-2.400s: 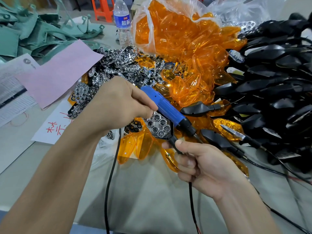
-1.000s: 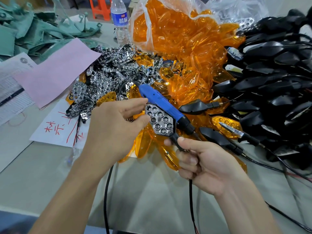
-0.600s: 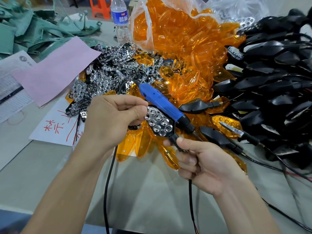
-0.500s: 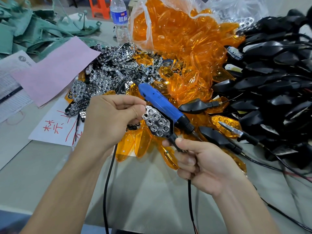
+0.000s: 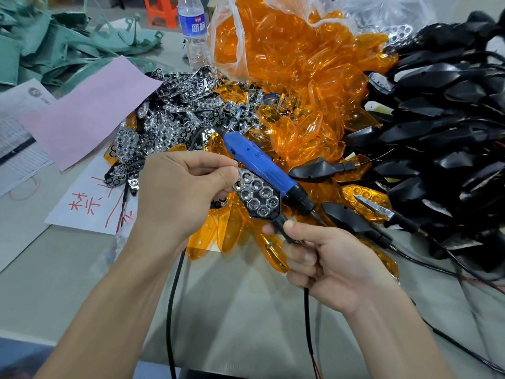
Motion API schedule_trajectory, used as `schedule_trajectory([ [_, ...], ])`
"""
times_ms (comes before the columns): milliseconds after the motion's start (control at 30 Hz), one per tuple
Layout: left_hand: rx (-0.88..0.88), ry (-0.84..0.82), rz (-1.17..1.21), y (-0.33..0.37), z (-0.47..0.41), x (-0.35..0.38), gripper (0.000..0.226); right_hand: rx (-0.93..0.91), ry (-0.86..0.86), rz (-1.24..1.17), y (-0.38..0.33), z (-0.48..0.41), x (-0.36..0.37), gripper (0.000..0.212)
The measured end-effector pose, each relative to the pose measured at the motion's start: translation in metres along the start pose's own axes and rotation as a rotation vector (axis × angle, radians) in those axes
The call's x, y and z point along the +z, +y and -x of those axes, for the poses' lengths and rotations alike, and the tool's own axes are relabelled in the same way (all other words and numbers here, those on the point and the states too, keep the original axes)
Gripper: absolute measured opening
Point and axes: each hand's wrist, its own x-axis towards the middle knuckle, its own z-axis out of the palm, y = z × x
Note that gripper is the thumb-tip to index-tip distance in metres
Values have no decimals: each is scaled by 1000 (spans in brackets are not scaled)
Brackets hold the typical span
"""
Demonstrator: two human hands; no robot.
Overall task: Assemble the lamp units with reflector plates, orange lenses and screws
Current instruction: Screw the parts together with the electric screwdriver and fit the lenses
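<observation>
Your left hand (image 5: 183,195) has its fingers curled, and the thumb and forefinger pinch the upper-left end of the reflector plate (image 5: 258,196), a dark plate studded with shiny hexagonal cells. That plate sits on the face of the lamp unit (image 5: 278,223), which is held tilted above the table (image 5: 68,283), its narrow black stem pointing down toward you. Your right hand (image 5: 330,261) grips that stem, thumb laid along the top and the other fingers wrapped under it, and a thin black wire (image 5: 308,324) hangs from the fist toward the near edge. Just behind the plate the blue electric screwdriver (image 5: 257,164) lies slanted across the loose orange lenses (image 5: 306,132), its black tip toward the right; whether your forefinger touches it you cannot tell from this angle. A thicker black cord (image 5: 171,296) runs down below your left wrist. More orange lenses spill from the clear plastic bag (image 5: 273,50) at the back, and a few lie flat under your hands. To the left of them is the heap of chrome reflector plates (image 5: 185,113), and to the right the big pile of black lamp housings (image 5: 442,127) with their wires. One lamp with an orange lens already on (image 5: 366,199) lies just right of the screwdriver tip. Farther left you have a pink sheet (image 5: 90,110), a white sheet with red writing (image 5: 87,209), printed forms (image 5: 16,138) and green moulded parts (image 5: 54,42), with a water bottle (image 5: 192,26) standing behind the plates.
</observation>
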Motion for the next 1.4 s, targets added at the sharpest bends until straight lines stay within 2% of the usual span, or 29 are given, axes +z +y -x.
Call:
schedule_trajectory([
  [300, 18, -9, -57, -1, 1, 0, 27, 12, 3, -18, 3, -1, -3, 31],
  [900, -33, 39, 7, -9, 0, -1, 25, 14, 11, 8, 4, -3, 3, 30],
  [1400, -29, -3, -29, -12, -3, -3, 28, 19, 17, 11, 5, -2, 0, 34],
])
